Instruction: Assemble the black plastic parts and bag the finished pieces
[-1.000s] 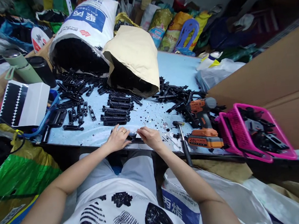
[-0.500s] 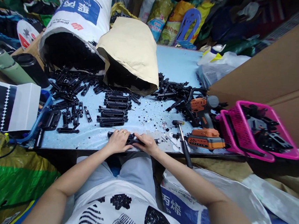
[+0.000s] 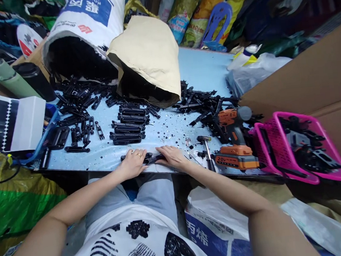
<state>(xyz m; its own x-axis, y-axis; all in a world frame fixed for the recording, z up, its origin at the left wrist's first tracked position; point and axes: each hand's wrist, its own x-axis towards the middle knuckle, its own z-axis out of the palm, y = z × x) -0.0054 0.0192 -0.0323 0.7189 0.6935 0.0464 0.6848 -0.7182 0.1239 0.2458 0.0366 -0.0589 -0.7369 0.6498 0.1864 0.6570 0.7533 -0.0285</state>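
At the table's front edge, my left hand (image 3: 132,163) is closed over the left part of a long black plastic part (image 3: 148,156), which hides much of it. My right hand (image 3: 170,157) grips the right end of a black piece (image 3: 155,158) that meets the first one between my hands; whether the two are joined I cannot tell. Just beyond my left hand lies a row of similar black plastic assemblies (image 3: 127,127). To the right of my right hand are a hammer (image 3: 207,150) and an orange cordless drill (image 3: 235,138) standing on its battery.
A pink basket (image 3: 326,130) of black parts sits at the right end. Loose black parts (image 3: 197,97) spill from a paper sack (image 3: 149,54) and a white woven sack (image 3: 67,37). On the left stand a blue tray (image 3: 47,129), a green bottle (image 3: 11,78) and a black cup (image 3: 35,78).
My right hand has shifted slightly right, and its fingers now lie over the right end of the black piece. My left hand has barely moved. The view has turned a little.
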